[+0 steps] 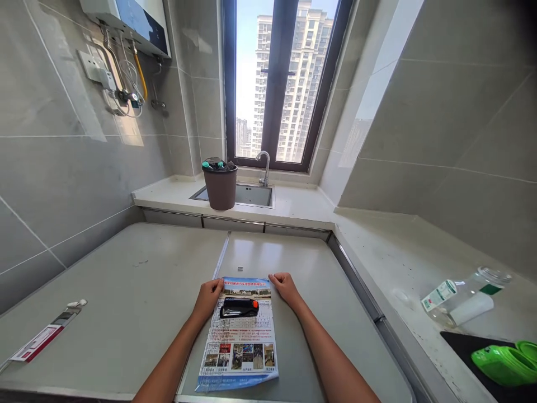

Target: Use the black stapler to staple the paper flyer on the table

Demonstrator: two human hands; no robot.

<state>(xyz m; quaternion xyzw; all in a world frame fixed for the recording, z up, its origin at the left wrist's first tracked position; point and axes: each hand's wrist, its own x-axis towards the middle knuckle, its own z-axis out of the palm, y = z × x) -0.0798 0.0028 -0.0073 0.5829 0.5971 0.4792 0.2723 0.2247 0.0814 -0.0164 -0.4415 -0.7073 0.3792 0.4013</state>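
Note:
A printed flyer (241,378) with blue edges, lines of text and small photos lies flat on the pale table (138,313). On its upper half rests a black stapler (235,308) with an orange end. My left hand (208,298) is closed at the flyer's top left corner, its thumb and fingers pinching the edge. At the top right corner my right hand (287,288) is closed too, fingertips on the paper's edge. Just beyond the flyer's top edge lie small strips that look like staples (240,268).
A long red-and-white package (42,341) lies at the left of the table. Behind, a brown bucket (220,187) stands by the sink (255,195) and faucet (264,168). The right counter holds a glass jar (482,288), a white-green carton (439,295) and a bright green object (503,362).

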